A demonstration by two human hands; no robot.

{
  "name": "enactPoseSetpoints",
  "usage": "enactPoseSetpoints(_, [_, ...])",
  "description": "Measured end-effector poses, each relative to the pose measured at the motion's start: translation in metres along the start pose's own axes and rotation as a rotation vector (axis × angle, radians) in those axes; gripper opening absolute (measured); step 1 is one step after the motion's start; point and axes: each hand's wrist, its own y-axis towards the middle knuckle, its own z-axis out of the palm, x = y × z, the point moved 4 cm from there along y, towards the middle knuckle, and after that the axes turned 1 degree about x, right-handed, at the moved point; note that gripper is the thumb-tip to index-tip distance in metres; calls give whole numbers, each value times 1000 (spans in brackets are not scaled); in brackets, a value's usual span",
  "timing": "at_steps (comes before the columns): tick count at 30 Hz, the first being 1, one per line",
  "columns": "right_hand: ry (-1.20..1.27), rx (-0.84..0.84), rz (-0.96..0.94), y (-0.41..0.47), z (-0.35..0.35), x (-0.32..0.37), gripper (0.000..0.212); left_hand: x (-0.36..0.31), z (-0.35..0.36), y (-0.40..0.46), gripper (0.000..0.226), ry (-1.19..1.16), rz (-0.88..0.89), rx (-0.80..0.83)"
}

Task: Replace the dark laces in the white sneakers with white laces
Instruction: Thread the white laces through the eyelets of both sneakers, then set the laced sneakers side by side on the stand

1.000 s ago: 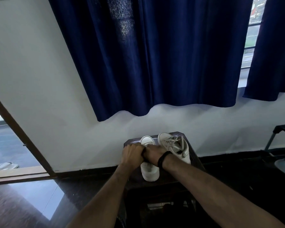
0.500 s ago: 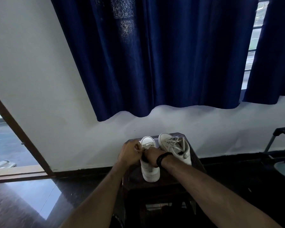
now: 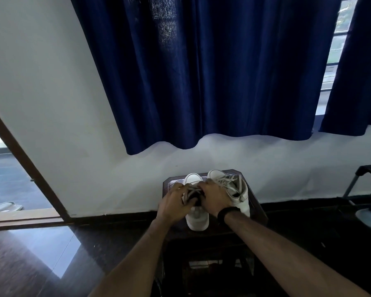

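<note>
Head camera looks down (forward, close).

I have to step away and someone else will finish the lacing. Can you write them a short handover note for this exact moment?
Left hand: on the left sneaker, fingers curled at its laces.
Right hand: on the same sneaker's lacing area, fingers curled; its exact grip is hidden.
Both sneakers stand side by side on the dark stool by the wall.
Right sneaker: laced with light laces and untouched.
Left sneaker: light laces show between the hands; how far they are threaded is hidden.
Left to do: finish the left sneaker's lacing, then check both shoes. No dark laces can be made out.
</note>
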Motion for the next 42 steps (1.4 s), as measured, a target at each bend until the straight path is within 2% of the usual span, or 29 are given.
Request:
enactPoseSetpoints(2, [57, 43, 3, -3, 4, -1, 36, -3, 5, -6, 58, 70, 48, 3])
enactPoseSetpoints(6, [110, 63, -81, -6, -4, -4, 35, -13, 7, -15, 66, 168, 166, -18])
enactPoseSetpoints(7, [82, 13, -99, -8, -9, -7, 32, -15, 6, -17, 67, 205, 185, -46])
enactPoseSetpoints(10, [-146, -316, -63, -22, -32, -24, 32, -24, 3, -25, 66, 241, 276, -214])
enactPoseSetpoints(12, [-302, -369, 54, -36, -42, -39, 45, -31, 4, -29, 57, 239, 318, -265])
enactPoseSetpoints(14, [-345, -308, 137, -48, -41, -57, 61, -35, 8, -30, 51, 288, 310, -216])
enactPoseSetpoints(17, [-241, -101, 175, -62, -31, -80, 77, -38, 15, -26, 53, 345, 222, -95])
enactPoseSetpoints(19, [-260, 61, 109, -66, -27, -86, 76, -41, 20, -23, 52, 398, 165, 19])
enactPoseSetpoints(21, [-294, 145, 44, -66, -30, -82, 70, -44, 23, -23, 45, 451, 130, 90])
enactPoseSetpoints(25, [-297, 156, -10, -66, -36, -59, 48, -46, 25, -24, 37, 431, 90, 140])
enactPoseSetpoints(27, [-284, 110, -11, -67, -38, -49, 49, -48, 23, -26, 37, 437, 85, 132])
enactPoseSetpoints(30, [-330, 35, -14, -62, -41, -45, 62, -50, 18, -26, 39, 442, 76, 93])
enactPoseSetpoints(34, [-231, 152, 41, -58, -37, -49, 60, -52, 16, -24, 36, 405, 32, 189])
enactPoseSetpoints(39, [-276, 230, 64, -58, -37, -45, 61, -60, 14, -25, 36, 383, -29, 242])
enactPoseSetpoints(42, [-258, 213, 81, -60, -38, -43, 54, -64, 13, -26, 33, 367, -45, 240])
